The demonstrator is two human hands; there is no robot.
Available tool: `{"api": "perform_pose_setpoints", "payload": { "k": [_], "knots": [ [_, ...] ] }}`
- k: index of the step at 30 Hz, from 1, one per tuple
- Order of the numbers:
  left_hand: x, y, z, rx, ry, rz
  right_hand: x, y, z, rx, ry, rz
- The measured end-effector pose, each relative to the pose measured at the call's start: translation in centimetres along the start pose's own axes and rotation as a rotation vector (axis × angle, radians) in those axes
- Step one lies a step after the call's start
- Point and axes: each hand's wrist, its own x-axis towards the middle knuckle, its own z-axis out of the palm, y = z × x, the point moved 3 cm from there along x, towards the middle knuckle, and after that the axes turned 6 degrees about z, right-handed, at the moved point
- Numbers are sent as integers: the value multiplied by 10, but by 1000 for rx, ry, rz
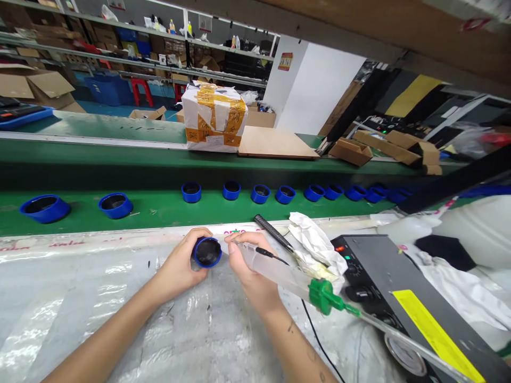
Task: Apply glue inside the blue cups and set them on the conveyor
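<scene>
Bare forearms (115, 315) frame a round, blue-walled cup (207, 252) with black interior

1. Two hands, both mine: one left hand (179, 271), one right hand (255, 287).
2. One blue cup (208, 252) in my left hand.
3. Ten standing cups (231, 196) that I can count on the green belt (155, 198) — past those, the far right blurs and I can't number them.
4. One syringe (289, 279) in my right hand.
5. One black-handled tool (275, 232).
6. One control box (385, 274) — one yellow strip (437, 335) on it.
7. One taped carton (215, 117), one flat board (275, 142).
8. Two red stools (141, 91) beyond me.
</scene>
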Motion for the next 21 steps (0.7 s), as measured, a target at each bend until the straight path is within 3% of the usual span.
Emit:
{"api": "perform_pose_setpoints", "payload": {
  "k": [14,21],
  "knots": [
    [2,3,0,-1,-12,1,-4,-8,-7,-92,27,-30],
    [0,1,1,-6,-9,-1,-6,-13,-10,-177,-25,-30]
  ]
}}
